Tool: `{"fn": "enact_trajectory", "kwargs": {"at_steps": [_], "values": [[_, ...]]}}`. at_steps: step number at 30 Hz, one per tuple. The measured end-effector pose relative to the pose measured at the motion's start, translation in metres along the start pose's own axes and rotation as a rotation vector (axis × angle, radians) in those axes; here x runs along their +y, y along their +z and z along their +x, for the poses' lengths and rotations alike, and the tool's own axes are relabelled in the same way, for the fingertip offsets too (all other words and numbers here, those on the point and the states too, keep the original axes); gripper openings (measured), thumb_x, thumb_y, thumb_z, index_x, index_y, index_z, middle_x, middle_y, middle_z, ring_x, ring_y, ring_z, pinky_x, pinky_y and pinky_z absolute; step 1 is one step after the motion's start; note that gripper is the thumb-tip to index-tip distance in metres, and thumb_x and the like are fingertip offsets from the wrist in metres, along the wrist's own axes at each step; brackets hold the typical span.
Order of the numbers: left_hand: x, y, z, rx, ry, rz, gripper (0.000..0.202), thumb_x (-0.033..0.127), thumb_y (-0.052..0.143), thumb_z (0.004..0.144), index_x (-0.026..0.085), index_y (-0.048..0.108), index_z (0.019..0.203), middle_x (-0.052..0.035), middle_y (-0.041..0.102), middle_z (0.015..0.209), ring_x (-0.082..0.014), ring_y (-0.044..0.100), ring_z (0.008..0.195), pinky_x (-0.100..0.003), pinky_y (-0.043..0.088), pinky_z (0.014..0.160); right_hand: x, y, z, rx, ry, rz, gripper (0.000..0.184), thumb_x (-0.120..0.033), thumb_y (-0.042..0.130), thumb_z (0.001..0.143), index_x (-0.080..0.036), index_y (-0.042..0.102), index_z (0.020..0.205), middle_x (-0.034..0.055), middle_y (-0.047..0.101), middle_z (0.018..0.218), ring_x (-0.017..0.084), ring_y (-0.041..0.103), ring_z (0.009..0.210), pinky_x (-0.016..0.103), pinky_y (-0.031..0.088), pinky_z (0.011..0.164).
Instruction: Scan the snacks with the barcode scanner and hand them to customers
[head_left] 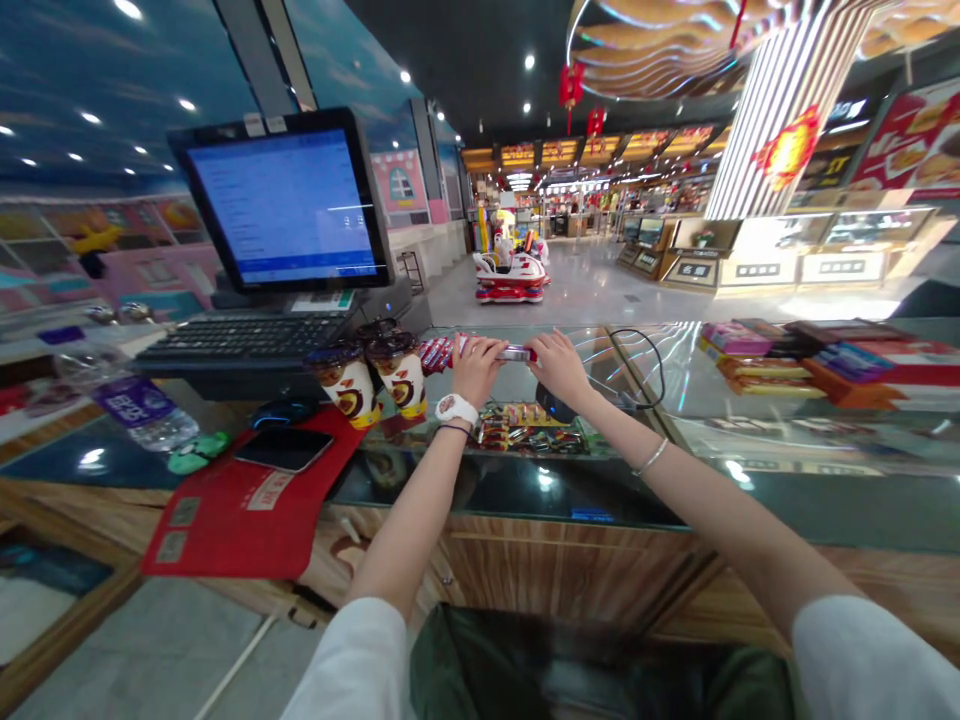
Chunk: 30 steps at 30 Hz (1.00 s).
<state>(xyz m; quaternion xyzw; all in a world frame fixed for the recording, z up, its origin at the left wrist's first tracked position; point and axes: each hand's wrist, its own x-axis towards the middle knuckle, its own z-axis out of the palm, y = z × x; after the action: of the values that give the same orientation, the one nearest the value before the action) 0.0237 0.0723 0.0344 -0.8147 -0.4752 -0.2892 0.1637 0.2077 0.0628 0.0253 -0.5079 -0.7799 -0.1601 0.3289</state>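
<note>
Together, hands [559, 365] gripping red snack packets [439, 354], above glass counter [697, 400]

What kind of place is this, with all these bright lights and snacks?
It's probably a shop's checkout counter inside a shopping mall. There's a till screen, red snack packets over a glass counter, and a children's ride out in the hall.

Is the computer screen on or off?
It's on. The screen is glowing bright blue, and you can see rows of small writing on it.
</note>
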Motion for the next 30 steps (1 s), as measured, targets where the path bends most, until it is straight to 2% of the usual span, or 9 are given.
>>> {"fn": "enact_trajectory", "kwargs": {"at_steps": [7, 12, 16, 22, 26, 30], "values": [[0.031, 0.006, 0.015, 0.018, 0.135, -0.034, 0.037, 0.027, 0.051, 0.097, 0.033, 0.06, 0.132, -0.0017, 0.067, 0.129, -0.0236, 0.052, 0.129, -0.059, 0.005, 0.125, 0.036, -0.028, -0.027, 0.045, -0.007, 0.042, 0.022, -0.022, 0.052, 0.094, -0.021, 0.065, 0.112, 0.0078, 0.068, 0.109, 0.025, 0.058, 0.11, 0.047, 0.028, 0.116], [0.054, 0.01, 0.032, 0.029, 0.192, -0.044, 0.038, 0.025, 0.051, 0.097, 0.033, 0.059, 0.133, -0.0031, 0.066, 0.13, -0.0241, 0.05, 0.131, -0.06, 0.008, 0.125, 0.055, -0.04, -0.036, 0.067, 0.065, 0.057, 0.029, -0.021, 0.053, 0.092, -0.023, 0.064, 0.119, 0.0078, 0.067, 0.115, 0.026, 0.057, 0.114, 0.049, 0.026, 0.117], [0.069, 0.015, 0.045, 0.034, 0.27, -0.043, 0.037, 0.023, 0.049, 0.097, 0.031, 0.06, 0.131, -0.0029, 0.064, 0.134, -0.0236, 0.048, 0.134, -0.058, 0.01, 0.126, 0.063, -0.046, -0.038, 0.077, 0.142, 0.001, 0.04, -0.027, 0.06, 0.089, -0.022, 0.06, 0.129, 0.0094, 0.065, 0.119, 0.028, 0.054, 0.118, 0.047, 0.026, 0.117], [0.073, 0.025, 0.043, 0.095, 0.336, -0.053, 0.04, 0.018, 0.047, 0.097, 0.032, 0.059, 0.133, -0.0029, 0.057, 0.144, -0.0231, 0.042, 0.141, -0.056, 0.01, 0.126, 0.063, -0.044, -0.04, 0.092, 0.193, -0.028, 0.03, -0.03, 0.063, 0.088, -0.022, 0.069, 0.117, 0.0098, 0.067, 0.112, 0.028, 0.057, 0.11, 0.042, 0.037, 0.106], [0.073, 0.022, 0.031, 0.134, 0.289, -0.064, 0.047, 0.019, 0.046, 0.097, 0.031, 0.05, 0.142, -0.0044, 0.047, 0.153, -0.0235, 0.038, 0.144, -0.055, 0.013, 0.126, 0.061, -0.034, -0.039, 0.144, 0.297, 0.16, 0.027, -0.029, 0.068, 0.085, -0.023, 0.071, 0.111, 0.0076, 0.069, 0.109, 0.026, 0.062, 0.105, 0.04, 0.044, 0.097], [0.078, 0.019, 0.024, 0.172, 0.259, -0.063, 0.05, 0.02, 0.045, 0.096, 0.025, 0.045, 0.146, -0.0074, 0.045, 0.154, -0.0227, 0.038, 0.144, -0.05, 0.014, 0.126, 0.062, -0.019, -0.035, 0.262, 0.491, 0.545, 0.028, -0.032, 0.076, 0.075, -0.021, 0.071, 0.1, 0.0039, 0.073, 0.094, 0.022, 0.067, 0.091, 0.037, 0.05, 0.087]]}}
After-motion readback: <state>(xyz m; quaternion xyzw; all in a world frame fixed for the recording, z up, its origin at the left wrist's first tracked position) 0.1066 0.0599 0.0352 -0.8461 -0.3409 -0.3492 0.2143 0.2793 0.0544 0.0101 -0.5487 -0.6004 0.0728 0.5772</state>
